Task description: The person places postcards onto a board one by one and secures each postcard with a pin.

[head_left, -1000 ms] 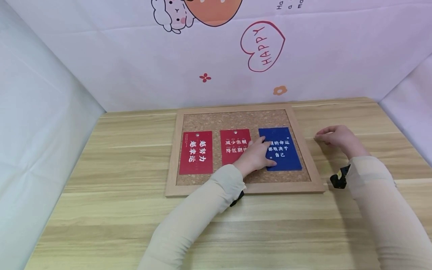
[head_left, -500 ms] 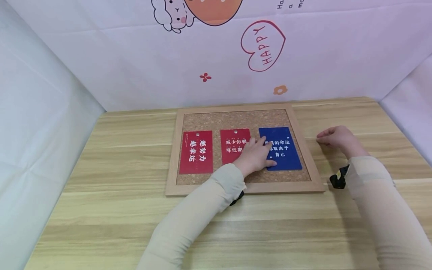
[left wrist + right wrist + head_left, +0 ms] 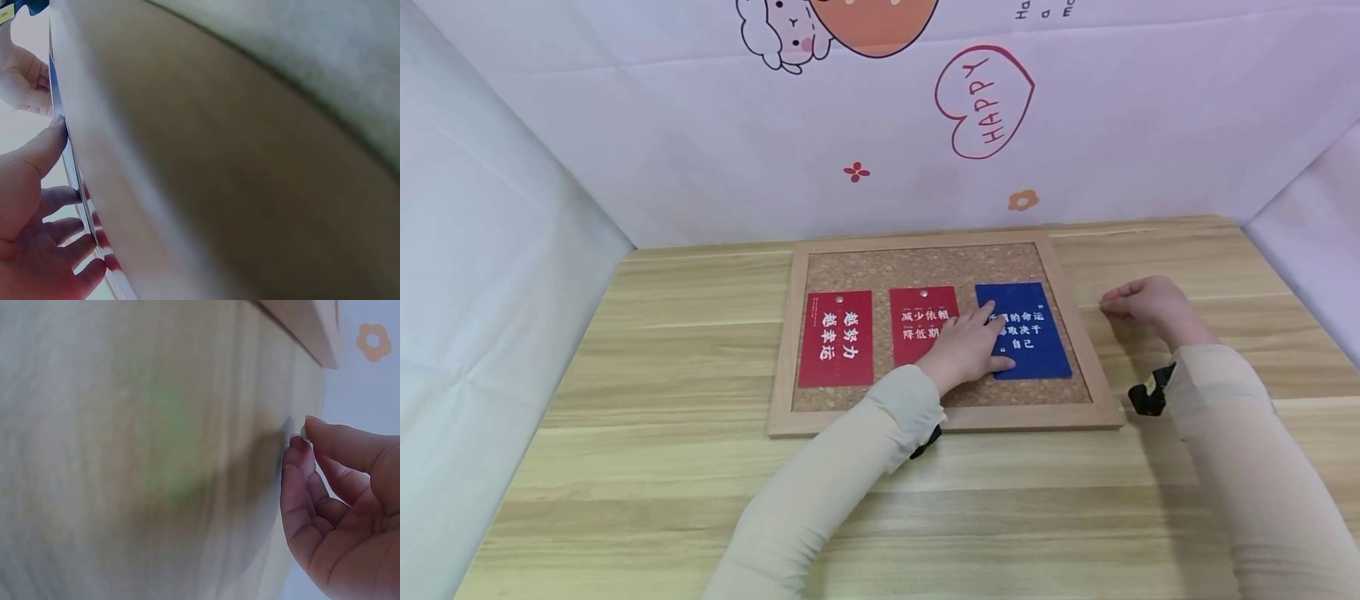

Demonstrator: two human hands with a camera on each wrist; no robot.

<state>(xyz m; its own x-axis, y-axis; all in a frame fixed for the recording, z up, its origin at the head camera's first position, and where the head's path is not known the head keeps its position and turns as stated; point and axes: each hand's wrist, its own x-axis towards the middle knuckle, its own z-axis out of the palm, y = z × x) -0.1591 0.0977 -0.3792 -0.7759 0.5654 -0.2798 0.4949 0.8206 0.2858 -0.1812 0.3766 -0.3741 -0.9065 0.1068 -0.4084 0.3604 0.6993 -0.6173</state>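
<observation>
My left hand [image 3: 964, 346] rests with spread fingers on the left part of a blue card [image 3: 1037, 350] with white writing, and partly over the red card beside it. The blue card lies on the right side of a wood-framed cork board [image 3: 887, 265]. In the left wrist view the fingertips of my left hand [image 3: 31, 219] touch the cards edge-on. Beyond the board's right edge my right hand [image 3: 1157, 310] hovers over the table. The right wrist view shows it pinching a small, pale, round-headed thumbtack [image 3: 304, 432] between thumb and finger; most of it is hidden.
Two red cards, the left one [image 3: 835, 340] and the middle one [image 3: 917, 300], hang on the cork, each with a silver thumbtack at its top. The board lies on a wood-grain table [image 3: 662, 467]. A printed white cloth [image 3: 715, 158] stands behind the table.
The fingers of my left hand have shifted slightly on the blue card. My right hand is nearly still beside the board.
</observation>
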